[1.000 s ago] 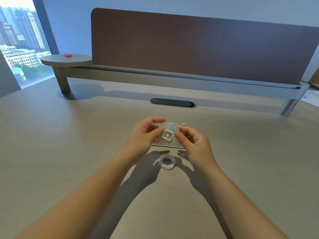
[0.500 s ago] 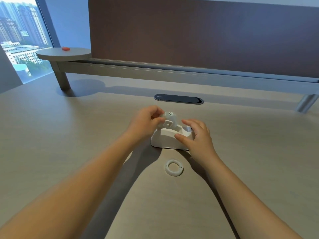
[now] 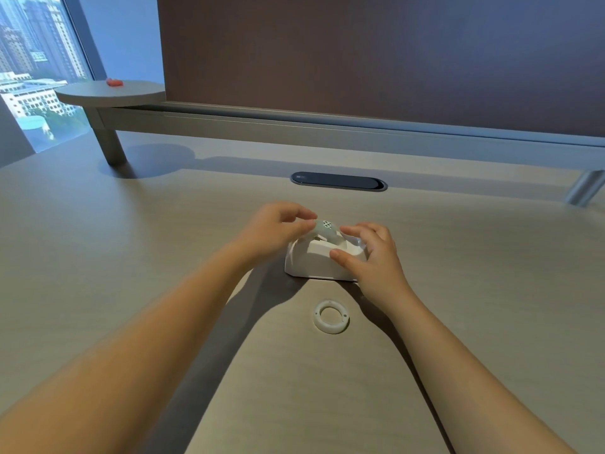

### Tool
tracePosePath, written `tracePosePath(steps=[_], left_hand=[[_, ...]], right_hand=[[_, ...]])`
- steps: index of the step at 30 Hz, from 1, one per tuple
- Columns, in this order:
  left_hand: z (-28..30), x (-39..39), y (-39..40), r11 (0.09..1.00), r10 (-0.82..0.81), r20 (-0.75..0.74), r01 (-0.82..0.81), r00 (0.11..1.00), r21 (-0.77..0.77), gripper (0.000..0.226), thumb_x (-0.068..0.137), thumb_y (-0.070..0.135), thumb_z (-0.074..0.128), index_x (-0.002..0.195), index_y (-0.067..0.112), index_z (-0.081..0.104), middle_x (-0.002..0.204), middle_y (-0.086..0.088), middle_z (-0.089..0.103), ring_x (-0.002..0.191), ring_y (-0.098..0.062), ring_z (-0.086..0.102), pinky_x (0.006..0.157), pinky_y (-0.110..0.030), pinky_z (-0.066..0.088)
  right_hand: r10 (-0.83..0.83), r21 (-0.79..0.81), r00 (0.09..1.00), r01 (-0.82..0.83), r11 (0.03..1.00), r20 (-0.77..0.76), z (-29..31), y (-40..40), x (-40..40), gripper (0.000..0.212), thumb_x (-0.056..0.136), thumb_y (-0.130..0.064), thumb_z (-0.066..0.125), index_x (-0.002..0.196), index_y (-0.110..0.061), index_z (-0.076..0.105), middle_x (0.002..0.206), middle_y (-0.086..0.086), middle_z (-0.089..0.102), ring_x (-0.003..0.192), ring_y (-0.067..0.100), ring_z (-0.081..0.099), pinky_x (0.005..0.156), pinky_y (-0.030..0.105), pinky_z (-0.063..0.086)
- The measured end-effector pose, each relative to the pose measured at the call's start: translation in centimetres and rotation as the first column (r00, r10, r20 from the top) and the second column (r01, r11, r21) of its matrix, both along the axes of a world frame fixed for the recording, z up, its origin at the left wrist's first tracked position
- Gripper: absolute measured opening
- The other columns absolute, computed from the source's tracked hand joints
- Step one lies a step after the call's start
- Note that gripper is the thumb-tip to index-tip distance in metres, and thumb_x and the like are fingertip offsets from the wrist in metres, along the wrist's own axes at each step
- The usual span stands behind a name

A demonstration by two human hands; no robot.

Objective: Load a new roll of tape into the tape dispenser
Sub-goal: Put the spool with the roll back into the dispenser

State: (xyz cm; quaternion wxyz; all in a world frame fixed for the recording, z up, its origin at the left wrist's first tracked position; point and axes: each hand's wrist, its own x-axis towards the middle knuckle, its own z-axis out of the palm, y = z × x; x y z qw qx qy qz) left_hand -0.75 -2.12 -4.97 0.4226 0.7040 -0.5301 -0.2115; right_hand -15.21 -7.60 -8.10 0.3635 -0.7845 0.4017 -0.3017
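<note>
A white tape dispenser [image 3: 311, 262] stands on the beige desk [image 3: 131, 257] in front of me. My left hand [image 3: 271, 229] pinches a clear tape roll [image 3: 327, 228] with a white hub, and the roll sits in the top of the dispenser's slot. My right hand [image 3: 373, 253] grips the dispenser's right end, thumb on the near side, fingers over the far side. A bare white ring [image 3: 330, 316], an empty tape core, lies flat on the desk just nearer to me than the dispenser.
A dark oval cable grommet [image 3: 339, 181] is set in the desk beyond the dispenser. Behind it runs a grey rail with a brown partition panel [image 3: 360, 60]. A round side shelf [image 3: 111, 91] at the back left carries a small red object [image 3: 114, 82].
The dispenser has gone from held up in both hands to standing on the desk. My left hand has brought the tape roll down into its slot, and my right hand has settled on the dispenser's right end.
</note>
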Motion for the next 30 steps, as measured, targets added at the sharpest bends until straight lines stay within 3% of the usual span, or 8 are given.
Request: tracePosePath(steps=[3,8,16,21,24,26,30], left_hand=[[-0.4,-0.1,0.0,1.0,-0.009,-0.23,0.011,0.973,0.008,0.03,0.087,0.025,0.044,0.113,0.016,0.056,0.103,0.002,0.056,0.095,-0.014,0.05,0.082,-0.024,0.042],[-1.1,-0.5,-0.3,0.999,0.017,-0.414,0.005,0.91,0.052,0.026,0.086,0.026,0.045,0.108,0.016,0.056,0.09,0.003,0.057,0.081,-0.012,0.053,0.069,-0.023,0.045],[-0.7,-0.5,-0.5,0.996,0.003,-0.405,0.034,0.915,0.084,0.023,0.085,0.024,0.048,0.103,0.012,0.055,0.086,0.003,0.056,0.082,-0.014,0.051,0.072,-0.024,0.042],[-0.6,-0.6,-0.5,0.998,-0.002,-0.4,0.027,0.916,0.058,0.03,0.085,0.024,0.049,0.11,0.008,0.054,0.085,0.004,0.057,0.079,-0.009,0.052,0.072,-0.021,0.042],[-0.4,-0.7,-0.5,0.999,0.008,-0.383,0.013,0.924,0.05,0.031,0.085,0.024,0.049,0.11,0.006,0.055,0.083,0.005,0.056,0.077,-0.007,0.051,0.07,-0.019,0.041],[-0.4,-0.8,-0.5,0.999,0.017,-0.377,-0.003,0.926,0.036,0.033,0.086,0.025,0.048,0.11,0.005,0.055,0.081,0.004,0.056,0.076,-0.009,0.051,0.068,-0.019,0.04],[-0.4,-0.9,-0.2,0.999,0.041,-0.376,-0.032,0.926,0.032,0.035,0.089,0.03,0.04,0.11,0.007,0.056,0.099,-0.005,0.056,0.095,-0.019,0.049,0.074,-0.024,0.041]], right_hand=[[0.02,0.016,1.0,-0.02,1.0,0.003,0.1,0.0,-0.1,0.037,0.081,-0.024,0.06,0.117,-0.022,0.053,0.134,0.006,0.036,0.124,0.022,0.032,0.105,0.042,0.034],[0.015,0.013,0.999,-0.014,1.0,-0.036,0.2,0.1,0.1,0.037,0.082,-0.025,0.058,0.118,-0.022,0.052,0.134,0.007,0.034,0.125,0.022,0.028,0.104,0.039,0.03],[0.029,0.067,0.999,-0.026,0.997,-0.045,0.8,0.2,0.0,0.035,0.081,-0.029,0.058,0.115,-0.023,0.055,0.131,0.005,0.035,0.126,0.023,0.029,0.108,0.044,0.029],[-0.018,0.054,0.998,0.021,0.998,-0.053,2.7,-0.6,0.6,0.028,0.082,-0.047,0.048,0.091,-0.028,0.066,0.108,0.005,0.064,0.11,0.03,0.05,0.098,0.055,0.037],[-0.055,-0.01,0.995,0.054,0.998,-0.084,3.4,-0.7,1.1,0.017,0.083,-0.042,0.051,0.073,-0.032,0.062,0.091,-0.001,0.068,0.105,0.029,0.052,0.096,0.049,0.038],[-0.054,0.0,0.996,0.054,0.999,-0.076,3.6,-0.6,1.2,0.022,0.081,-0.035,0.057,0.06,-0.03,0.06,0.076,-0.005,0.064,0.098,0.029,0.056,0.094,0.053,0.04],[-0.072,0.037,0.997,0.073,0.997,-0.014,3.7,-0.6,1.2,0.028,0.079,-0.025,0.062,0.052,-0.031,0.056,0.064,-0.013,0.056,0.09,0.029,0.059,0.093,0.058,0.041]])
